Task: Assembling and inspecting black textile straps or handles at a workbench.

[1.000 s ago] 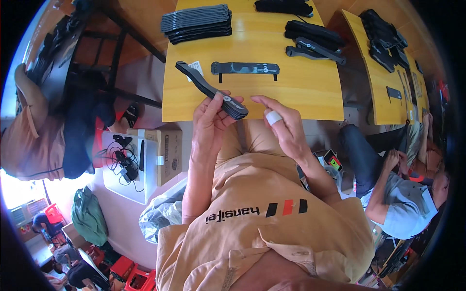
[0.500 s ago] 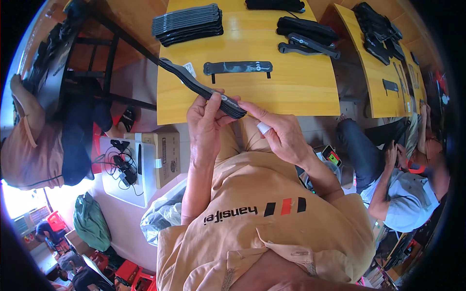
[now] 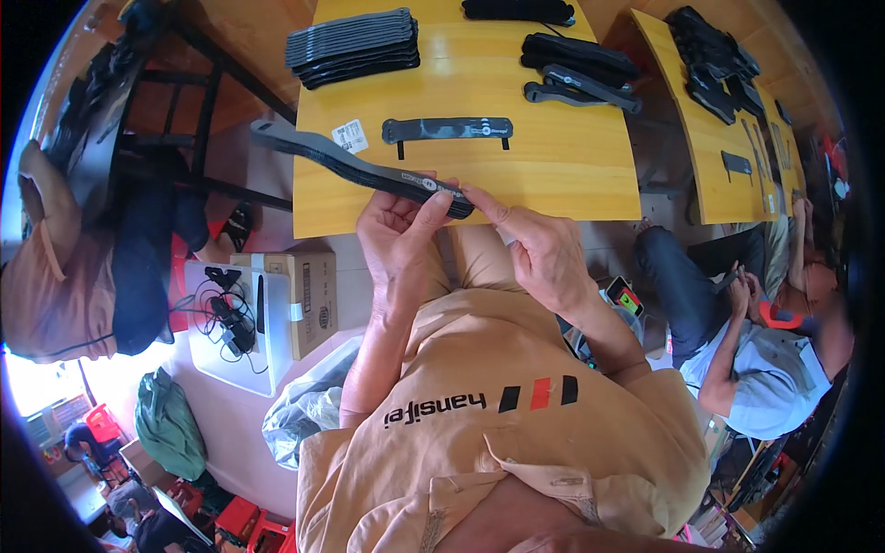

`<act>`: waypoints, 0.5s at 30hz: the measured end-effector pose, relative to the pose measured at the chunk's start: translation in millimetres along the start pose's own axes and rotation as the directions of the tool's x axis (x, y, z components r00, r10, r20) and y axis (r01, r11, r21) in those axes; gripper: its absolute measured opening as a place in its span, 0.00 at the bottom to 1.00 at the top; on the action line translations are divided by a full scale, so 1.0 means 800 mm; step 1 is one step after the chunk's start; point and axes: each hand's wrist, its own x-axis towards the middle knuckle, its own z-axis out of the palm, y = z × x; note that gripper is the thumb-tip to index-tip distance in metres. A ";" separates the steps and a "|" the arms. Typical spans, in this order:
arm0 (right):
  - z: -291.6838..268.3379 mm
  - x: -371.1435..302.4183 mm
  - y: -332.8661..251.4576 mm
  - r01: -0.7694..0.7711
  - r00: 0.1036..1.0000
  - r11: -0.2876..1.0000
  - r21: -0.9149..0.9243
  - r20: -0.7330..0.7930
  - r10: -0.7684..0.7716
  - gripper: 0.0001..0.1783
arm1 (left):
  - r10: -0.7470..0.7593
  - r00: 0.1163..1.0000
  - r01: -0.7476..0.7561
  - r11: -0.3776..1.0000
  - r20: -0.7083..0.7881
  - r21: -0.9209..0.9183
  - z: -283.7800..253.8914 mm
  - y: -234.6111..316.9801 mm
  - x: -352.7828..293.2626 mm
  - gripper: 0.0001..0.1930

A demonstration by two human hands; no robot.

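Note:
A thick bundle of grey and black straps [image 3: 346, 164] lies across my left hand [image 3: 398, 230], which is closed around its right end near the table's front edge. My left thumb presses on the top strap, and the free end sticks out to the far left. The index finger of my right hand [image 3: 544, 253] stretches out to touch the right end of the bundle. The right thumb stands apart from that finger, and the other right fingers are partly hidden. Beyond the bundle, a single printed grey strap [image 3: 447, 129] lies flat on the yellow table [image 3: 562, 184], above two short black tabs.
A neat pile of straps [image 3: 352, 46] stands at the table's far left, with more black straps [image 3: 576, 63] at the far right. A white label [image 3: 350, 136] lies near the left edge. Cardboard box [image 3: 313, 300] and tangled cables [image 3: 230, 318] are at left. People sit on both sides.
The bundle has swung flatter and now reaches further left, with more of its printed top showing. My left thumb has shifted toward its right end. My right index finger stays at that end.

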 end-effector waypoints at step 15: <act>0.009 0.003 0.018 -0.095 0.995 0.982 0.162 0.036 0.091 0.30 | 0.241 0.970 -0.237 0.964 -0.020 0.117 0.019 -0.014 -0.012 0.13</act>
